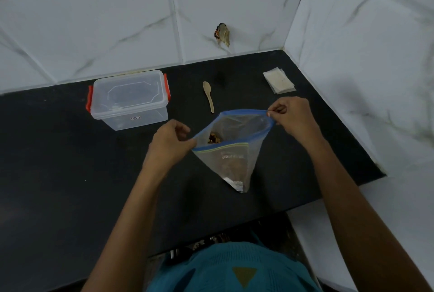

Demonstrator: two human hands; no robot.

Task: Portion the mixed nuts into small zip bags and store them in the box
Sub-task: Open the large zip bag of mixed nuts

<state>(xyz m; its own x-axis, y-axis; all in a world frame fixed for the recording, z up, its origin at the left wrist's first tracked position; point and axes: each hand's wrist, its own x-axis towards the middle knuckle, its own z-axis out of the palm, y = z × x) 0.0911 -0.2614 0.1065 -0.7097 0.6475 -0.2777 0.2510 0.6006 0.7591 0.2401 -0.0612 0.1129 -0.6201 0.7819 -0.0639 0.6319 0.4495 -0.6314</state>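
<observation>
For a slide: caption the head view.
Left hand and right hand pinch open the zip bag of nuts; box, spoon, small bags lie beyond.

The black bench [70, 162] looks matt and faintly grainy. The white veined wall tiles [105, 21] are smooth, softly glossy. The clear plastic box with orange clips [129, 101] is shiny. The pale wooden spoon [208, 95] is matt. The large clear plastic zip bag with a blue seal [234, 157] is thin, glossy film. The teal knitted top [223, 266] is ribbed cloth.

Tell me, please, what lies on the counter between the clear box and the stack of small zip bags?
A wooden spoon, shown in the head view.
</observation>
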